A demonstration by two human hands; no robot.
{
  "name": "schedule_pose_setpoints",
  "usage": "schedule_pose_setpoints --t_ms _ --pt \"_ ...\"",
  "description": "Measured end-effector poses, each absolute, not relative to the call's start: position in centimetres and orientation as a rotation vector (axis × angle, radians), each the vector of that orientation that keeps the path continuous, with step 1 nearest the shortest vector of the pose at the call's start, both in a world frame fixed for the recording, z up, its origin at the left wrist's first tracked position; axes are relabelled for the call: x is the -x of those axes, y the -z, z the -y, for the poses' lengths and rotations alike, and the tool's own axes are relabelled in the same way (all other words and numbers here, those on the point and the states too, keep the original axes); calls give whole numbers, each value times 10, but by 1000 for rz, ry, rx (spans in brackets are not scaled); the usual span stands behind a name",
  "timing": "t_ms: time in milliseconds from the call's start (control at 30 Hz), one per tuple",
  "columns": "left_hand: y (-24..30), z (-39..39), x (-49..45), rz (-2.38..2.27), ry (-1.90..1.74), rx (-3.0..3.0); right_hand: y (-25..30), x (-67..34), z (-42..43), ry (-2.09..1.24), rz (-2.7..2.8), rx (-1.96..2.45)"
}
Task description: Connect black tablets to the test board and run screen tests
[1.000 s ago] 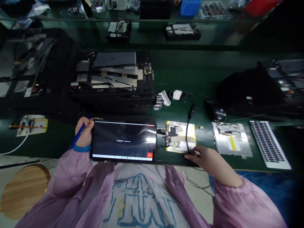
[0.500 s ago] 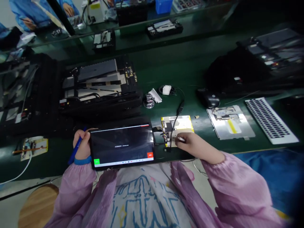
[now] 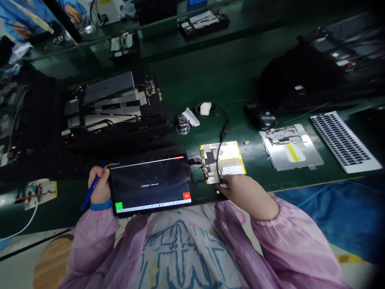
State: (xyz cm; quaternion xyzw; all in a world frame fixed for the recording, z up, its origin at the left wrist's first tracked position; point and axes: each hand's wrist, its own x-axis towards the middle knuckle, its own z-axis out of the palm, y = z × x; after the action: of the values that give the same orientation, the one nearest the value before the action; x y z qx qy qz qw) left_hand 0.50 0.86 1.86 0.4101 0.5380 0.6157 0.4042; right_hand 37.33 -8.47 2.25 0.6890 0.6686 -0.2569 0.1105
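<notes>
A lit tablet-like screen (image 3: 150,186) with a green and a red button lies tilted at the bench's front edge. My left hand (image 3: 100,186) is closed on its left edge, with a blue pen (image 3: 90,192) also tucked between the fingers. On the screen's right, a battery-and-circuit-board assembly (image 3: 231,150) with yellow edges is joined to it by short dark leads. A thin black cable (image 3: 218,160) runs down across that assembly. My right hand (image 3: 245,194) pinches the cable's lower end at the assembly's front edge; its fingertips partly hide the plug.
Opened device shells (image 3: 111,100) stand behind the screen. To the right lie a black mouse (image 3: 262,116), a silver plate (image 3: 296,150) and a white keyboard (image 3: 345,142). A small metal counter (image 3: 183,124) sits mid-bench. A co-worker's blue sleeves (image 3: 45,10) show across the bench.
My right hand has moved down to the assembly's front edge and now pinches the cable end; the light-coloured item seen at its fingertips no longer shows. The left hand keeps its hold. The view has shifted slightly.
</notes>
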Motion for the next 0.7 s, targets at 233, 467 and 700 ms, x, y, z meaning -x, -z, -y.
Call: schedule_pose_setpoints --t_ms 233,467,700 --pt "-17 -10 -4 -1358 -1553 -1053 -20 -370 87 583 -1910 -2152" --pt "-15 -9 -1 -1362 -1548 -1060 -23 -384 86 824 -2083 -2469" --pt "-12 -9 2 -1339 -1532 -1100 -39 -370 70 2666 -1705 -2312"
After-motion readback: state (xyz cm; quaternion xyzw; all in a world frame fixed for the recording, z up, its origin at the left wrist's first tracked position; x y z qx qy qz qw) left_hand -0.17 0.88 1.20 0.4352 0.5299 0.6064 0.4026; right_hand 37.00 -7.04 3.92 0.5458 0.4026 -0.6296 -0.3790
